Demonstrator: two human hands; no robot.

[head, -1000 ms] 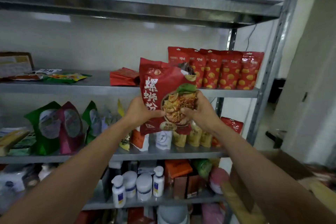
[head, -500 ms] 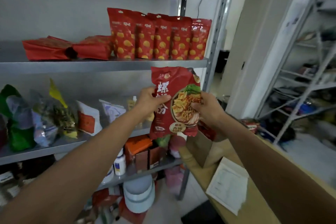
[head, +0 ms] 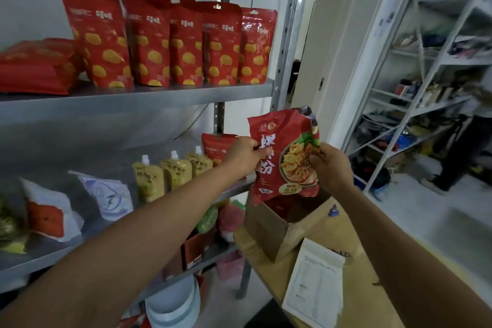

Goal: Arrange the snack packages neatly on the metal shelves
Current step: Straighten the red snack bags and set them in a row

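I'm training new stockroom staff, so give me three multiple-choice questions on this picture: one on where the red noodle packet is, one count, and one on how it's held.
1. Where is the red noodle packet? A) flat on the top shelf B) held over the open brown cardboard box C) on the floor
2. How many yellow spouted pouches with white caps stand in a row? A) three B) one C) six
3. What grip holds the packet? A) neither hand B) one hand C) both hands
Answers: 1 B, it hangs over the box, off every shelf. 2 A, three caps show side by side. 3 C, the left hand and right hand each pinch a side.
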